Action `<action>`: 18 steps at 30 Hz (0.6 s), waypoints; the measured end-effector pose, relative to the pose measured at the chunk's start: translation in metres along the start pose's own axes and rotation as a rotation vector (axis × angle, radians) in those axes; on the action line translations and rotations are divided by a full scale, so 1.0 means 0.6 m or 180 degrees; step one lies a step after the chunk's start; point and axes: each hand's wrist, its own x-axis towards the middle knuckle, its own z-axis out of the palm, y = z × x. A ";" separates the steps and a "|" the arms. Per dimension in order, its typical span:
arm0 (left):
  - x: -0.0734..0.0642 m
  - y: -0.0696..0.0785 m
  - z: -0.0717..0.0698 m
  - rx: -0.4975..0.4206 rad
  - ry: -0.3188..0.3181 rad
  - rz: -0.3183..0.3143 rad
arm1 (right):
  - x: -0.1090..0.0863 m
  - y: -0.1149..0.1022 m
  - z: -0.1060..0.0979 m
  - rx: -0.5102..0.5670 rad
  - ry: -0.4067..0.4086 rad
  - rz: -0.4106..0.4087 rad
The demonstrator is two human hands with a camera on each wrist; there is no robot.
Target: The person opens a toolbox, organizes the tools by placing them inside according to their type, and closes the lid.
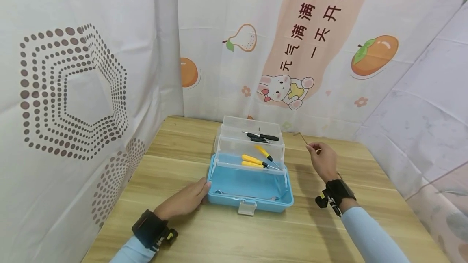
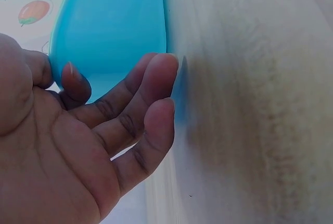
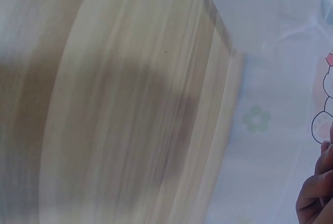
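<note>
A blue toolbox (image 1: 234, 202) stands unfolded on the table, its clear stepped trays (image 1: 226, 143) raised at the back. My left hand (image 1: 184, 200) grips its left side, the thumb on the rim and the fingers against the outer wall, as the left wrist view shows. To the right of the box, my right hand (image 1: 323, 159) pinches a thin L-shaped hex key (image 1: 302, 137) by its long arm, held up above the table. Yellow-handled screwdrivers (image 1: 252, 159) lie in the lower tray, black ones (image 1: 268, 137) in the upper. A slim metal spanner (image 1: 241, 196) lies along the front of the box bottom.
The wood-grain table (image 1: 175, 145) reaches back to a printed curtain (image 1: 219, 76). More curtain hangs at both sides. A clear latch (image 1: 247, 208) hangs at the front of the box. The right wrist view shows mostly table, curtain and part of the fingers.
</note>
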 end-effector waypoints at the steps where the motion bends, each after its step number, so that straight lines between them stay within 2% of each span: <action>1: 0.000 0.000 -0.001 0.0008 -0.0005 0.0011 | 0.001 -0.001 0.001 0.0013 -0.0002 -0.0002; 10: 0.001 0.001 -0.004 0.0061 -0.0076 0.0028 | 0.001 -0.010 0.009 0.0009 -0.0014 -0.0146; 18: 0.000 0.003 -0.005 0.0048 -0.0031 0.0173 | 0.003 -0.015 0.012 0.0028 -0.0015 -0.0286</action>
